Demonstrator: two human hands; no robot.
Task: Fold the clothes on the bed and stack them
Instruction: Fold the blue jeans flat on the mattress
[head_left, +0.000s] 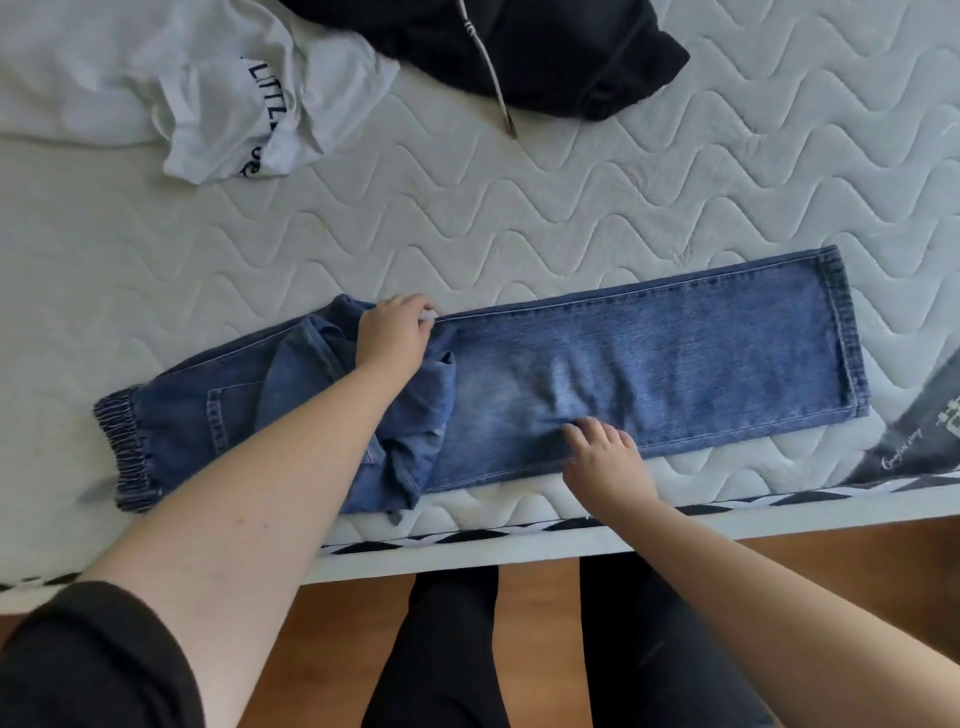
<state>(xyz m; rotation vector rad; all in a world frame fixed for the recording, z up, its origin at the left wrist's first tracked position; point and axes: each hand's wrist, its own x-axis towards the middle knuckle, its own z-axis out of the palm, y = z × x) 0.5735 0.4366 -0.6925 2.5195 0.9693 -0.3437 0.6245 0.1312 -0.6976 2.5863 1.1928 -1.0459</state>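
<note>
White T-shirt (218, 98), crumpled, dark lettering, at the far left of the bed (519, 197). Jeans (649, 358), blue denim, laid lengthwise along the near edge of the bed: elastic waistband at the left end, hems at the right end, legs one over the other, a bunched fold of denim around the seat. My left hand (392, 332), on the far edge of the jeans just right of the seat, fingers curled in a pinching grip on the seam there. Black hoodie (545, 47), heaped at the far edge, its pale drawstring (493, 78) trailing onto the mattress, well apart from the jeans. My right hand (605, 457), on the near edge of the leg, fingers spread and fairly straight, pressing the denim flat, holding nothing. Dark printed bag (919, 431), at the right corner of the bed.
</note>
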